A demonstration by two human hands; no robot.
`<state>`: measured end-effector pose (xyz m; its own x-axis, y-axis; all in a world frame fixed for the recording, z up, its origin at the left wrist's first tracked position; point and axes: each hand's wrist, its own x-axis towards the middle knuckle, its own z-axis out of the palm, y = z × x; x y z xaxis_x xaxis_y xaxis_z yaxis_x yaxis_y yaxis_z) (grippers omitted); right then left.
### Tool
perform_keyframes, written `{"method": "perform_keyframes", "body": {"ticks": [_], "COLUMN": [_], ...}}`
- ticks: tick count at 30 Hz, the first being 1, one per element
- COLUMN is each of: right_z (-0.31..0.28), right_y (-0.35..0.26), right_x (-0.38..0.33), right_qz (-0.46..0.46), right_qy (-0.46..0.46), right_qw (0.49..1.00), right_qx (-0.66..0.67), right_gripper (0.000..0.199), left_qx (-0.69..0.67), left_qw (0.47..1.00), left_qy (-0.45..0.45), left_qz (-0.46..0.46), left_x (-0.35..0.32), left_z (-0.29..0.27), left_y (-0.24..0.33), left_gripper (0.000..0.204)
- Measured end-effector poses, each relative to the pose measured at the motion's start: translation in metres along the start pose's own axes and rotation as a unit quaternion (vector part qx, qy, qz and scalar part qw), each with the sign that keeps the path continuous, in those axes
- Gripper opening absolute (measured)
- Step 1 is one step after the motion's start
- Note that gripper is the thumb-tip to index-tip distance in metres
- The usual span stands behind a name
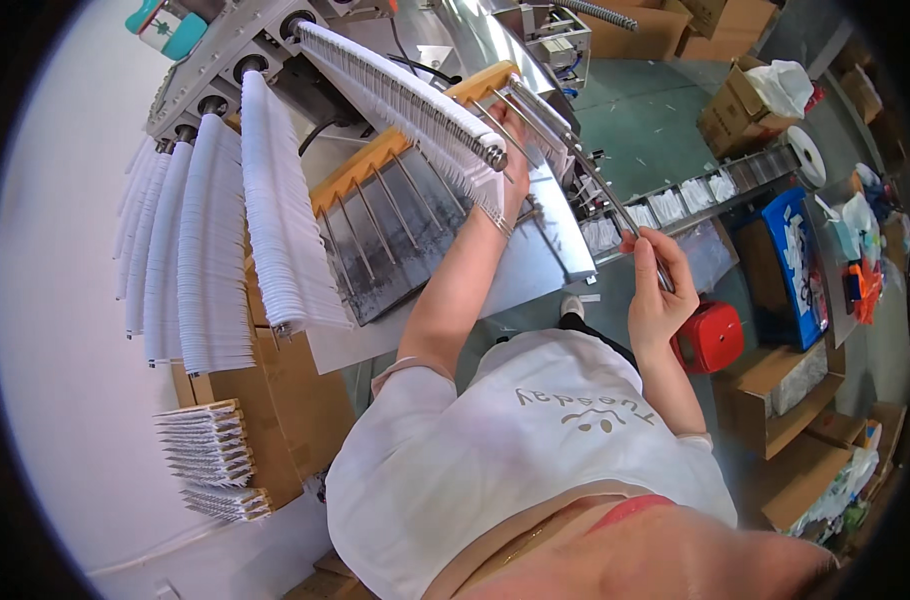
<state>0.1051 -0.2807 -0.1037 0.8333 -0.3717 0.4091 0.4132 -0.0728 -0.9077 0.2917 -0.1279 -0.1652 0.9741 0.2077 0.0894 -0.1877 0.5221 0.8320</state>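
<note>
My right hand [660, 280] is closed round the near end of a long thin metal rod [605, 185], which slants away to the upper left. My left hand [516, 150] reaches past a spindle loaded with thin white pieces [405, 95] to the right end of a wooden bar [360, 172] with metal prongs. That spindle and the prongs partly cover its fingers, so I cannot make out their grip. More white pieces [538, 108] hang on a prong beside this hand. The rack's prongs lie over a grey metal plate [395, 250].
Several more loaded spindles [275, 200] fan out on the left from a machine. Pronged racks of white pieces [205, 450] stand by a cardboard box [310, 410]. On the right are a conveyor [665, 207], a red stool [710, 337] and a blue tray [797, 265].
</note>
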Motion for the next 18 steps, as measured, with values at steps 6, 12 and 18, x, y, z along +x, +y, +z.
{"method": "perform_keyframes", "body": {"ticks": [6,12,18], "right_z": [-0.006,-0.002,-0.056], "right_y": [-0.011,-0.015,0.001], "right_x": [-0.012,-0.017,-0.035], "right_qz": [-0.008,0.074,0.038], "right_qy": [0.017,0.044,0.084], "right_qw": [1.0,0.995,0.992], "right_qx": [-0.017,0.04,0.088], "right_gripper": [0.014,0.015,0.014], "left_qx": [0.001,0.106,0.159], "left_qw": [1.0,0.994,0.976], "left_qy": [0.011,0.014,-0.134], "left_qz": [-0.01,0.01,0.068], "left_x": [-0.007,-0.034,-0.108], "left_z": [0.008,0.022,0.038], "left_y": [0.004,0.019,0.01], "left_gripper": [0.023,0.018,0.019]}}
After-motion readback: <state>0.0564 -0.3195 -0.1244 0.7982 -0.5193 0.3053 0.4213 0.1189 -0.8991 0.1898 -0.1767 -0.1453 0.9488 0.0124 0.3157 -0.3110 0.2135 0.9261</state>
